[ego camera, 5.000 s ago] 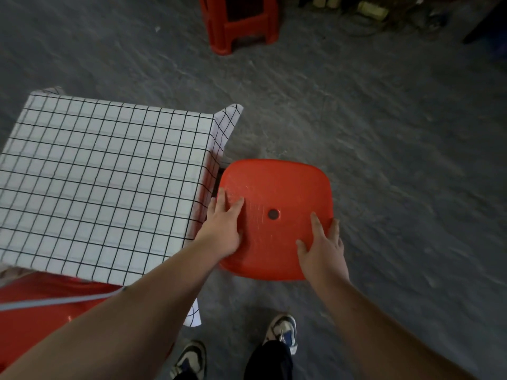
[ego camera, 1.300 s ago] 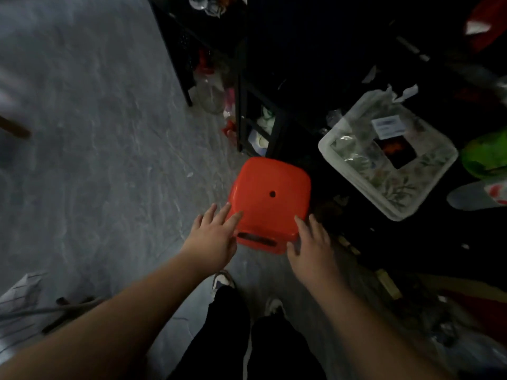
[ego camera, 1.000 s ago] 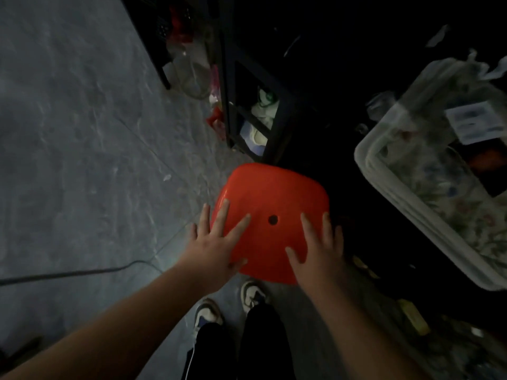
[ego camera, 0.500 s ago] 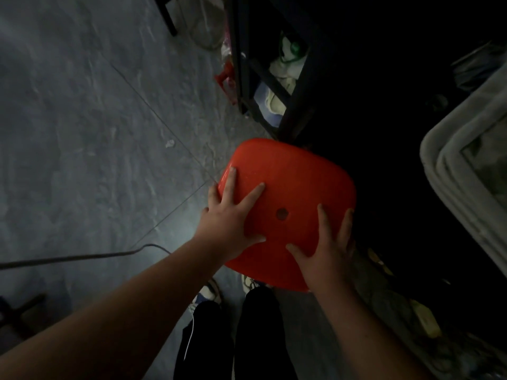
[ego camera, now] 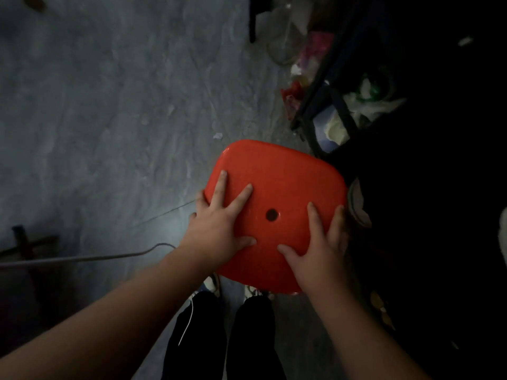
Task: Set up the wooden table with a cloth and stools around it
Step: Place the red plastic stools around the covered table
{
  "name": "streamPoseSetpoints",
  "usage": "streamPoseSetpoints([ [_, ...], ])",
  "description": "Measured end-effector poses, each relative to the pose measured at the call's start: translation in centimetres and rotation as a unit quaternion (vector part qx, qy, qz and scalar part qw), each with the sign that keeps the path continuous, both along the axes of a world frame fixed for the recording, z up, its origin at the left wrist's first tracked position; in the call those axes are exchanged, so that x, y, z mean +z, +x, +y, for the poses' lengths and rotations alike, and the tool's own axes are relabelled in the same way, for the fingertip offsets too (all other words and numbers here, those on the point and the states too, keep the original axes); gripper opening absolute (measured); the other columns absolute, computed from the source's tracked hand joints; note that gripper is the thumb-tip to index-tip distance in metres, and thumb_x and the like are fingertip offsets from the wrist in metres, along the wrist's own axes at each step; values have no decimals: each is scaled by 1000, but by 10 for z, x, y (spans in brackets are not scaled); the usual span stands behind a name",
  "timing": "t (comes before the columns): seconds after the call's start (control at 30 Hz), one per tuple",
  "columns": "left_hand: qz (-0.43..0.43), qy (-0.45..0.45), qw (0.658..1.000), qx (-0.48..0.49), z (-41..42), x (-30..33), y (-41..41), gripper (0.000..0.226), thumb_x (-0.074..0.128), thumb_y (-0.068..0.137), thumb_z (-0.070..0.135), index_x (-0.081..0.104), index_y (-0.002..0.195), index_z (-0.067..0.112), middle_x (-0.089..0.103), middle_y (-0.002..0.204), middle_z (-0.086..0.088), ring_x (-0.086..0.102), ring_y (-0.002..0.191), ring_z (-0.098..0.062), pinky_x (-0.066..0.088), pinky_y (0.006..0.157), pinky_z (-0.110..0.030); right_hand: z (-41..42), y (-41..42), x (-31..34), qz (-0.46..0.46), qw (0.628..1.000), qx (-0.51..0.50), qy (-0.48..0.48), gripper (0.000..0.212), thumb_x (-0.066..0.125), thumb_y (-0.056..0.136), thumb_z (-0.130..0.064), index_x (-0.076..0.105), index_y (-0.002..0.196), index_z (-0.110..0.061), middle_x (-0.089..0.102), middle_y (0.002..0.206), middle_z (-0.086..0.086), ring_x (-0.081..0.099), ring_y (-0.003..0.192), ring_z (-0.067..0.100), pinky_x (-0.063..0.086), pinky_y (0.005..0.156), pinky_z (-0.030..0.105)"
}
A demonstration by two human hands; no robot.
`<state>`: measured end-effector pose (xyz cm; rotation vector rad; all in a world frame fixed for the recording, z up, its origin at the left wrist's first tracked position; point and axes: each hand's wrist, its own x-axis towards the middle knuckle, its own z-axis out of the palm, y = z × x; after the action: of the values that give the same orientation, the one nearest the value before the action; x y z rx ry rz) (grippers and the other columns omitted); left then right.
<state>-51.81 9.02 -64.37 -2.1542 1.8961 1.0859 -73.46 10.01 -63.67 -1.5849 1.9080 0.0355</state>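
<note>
A red plastic stool [ego camera: 282,185] with a small round hole in its square seat fills the middle of the head view, seen from above. My left hand [ego camera: 219,229] lies on the seat's left side, fingers spread and curled over its left edge. On the near right corner my right hand [ego camera: 321,248] grips the seat, fingers wrapped over the right edge. The stool's legs are hidden under the seat. Neither the wooden table nor its cloth is in view.
A dark metal shelf frame [ego camera: 323,86] with bags and clutter stands just right of the stool. Grey stone floor [ego camera: 109,105] spreads to the left, crossed by a grey cable [ego camera: 82,259]. My legs and shoes [ego camera: 216,281] are below the stool.
Five seconds ago both hands rested on another red stool beside the checked table. Since then I turned to this stool by the shelf, and both hands closed on its seat.
</note>
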Motion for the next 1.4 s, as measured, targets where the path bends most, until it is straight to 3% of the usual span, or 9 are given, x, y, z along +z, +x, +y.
streamPoseSetpoints([
  [0.3, -32, -34, 970, 239, 90, 23, 129, 114, 78, 65, 63, -2, 146, 60, -31, 157, 11, 5, 140, -46, 28, 112, -64, -14, 149, 25, -25, 972, 232, -14, 106, 78, 74, -54, 8, 152, -53, -25, 162, -6, 8, 147, 39, 27, 116, 50],
  [0.53, -33, -34, 909, 414, 190, 40, 207, 112, 77, 67, 63, -2, 146, 60, -32, 157, 12, 1, 143, -46, 32, 110, -64, 24, 274, 37, -30, 913, 406, -12, 106, 78, 74, -54, 8, 153, -53, -25, 162, -5, 7, 146, 35, 29, 117, 52],
  [0.67, -38, -38, 866, 496, 247, 43, 230, 111, 75, 67, 65, -2, 147, 58, -35, 157, 11, 3, 142, -45, 35, 108, -63, 54, 333, 41, -23, 867, 497, -4, 106, 78, 74, -54, 7, 153, -52, -24, 163, 0, 6, 147, 38, 20, 118, 50],
  [1.0, -10, 0, 713, 702, 335, 44, 232, 108, 70, 71, 68, -6, 147, 58, -38, 155, 10, 0, 143, -42, 35, 106, -64, 110, 442, 45, -16, 717, 696, -7, 107, 83, 70, -51, 14, 152, -52, -18, 164, -5, 8, 145, 28, 27, 117, 51],
  [1.2, -22, 26, 624, 781, 333, 38, 228, 108, 67, 74, 69, -11, 148, 56, -37, 156, 6, -3, 144, -44, 30, 111, -63, 113, 495, 28, 0, 620, 785, 13, 107, 83, 69, -50, 16, 152, -51, -20, 164, -4, 10, 147, 36, 24, 119, 52],
  [1.4, 2, 40, 514, 857, 313, 28, 231, 108, 69, 74, 66, -11, 146, 58, -38, 155, 9, -4, 145, -43, 29, 111, -65, 114, 549, 18, 5, 514, 857, 18, 105, 82, 72, -48, 16, 153, -48, -21, 163, -2, 8, 146, 36, 23, 117, 51],
])
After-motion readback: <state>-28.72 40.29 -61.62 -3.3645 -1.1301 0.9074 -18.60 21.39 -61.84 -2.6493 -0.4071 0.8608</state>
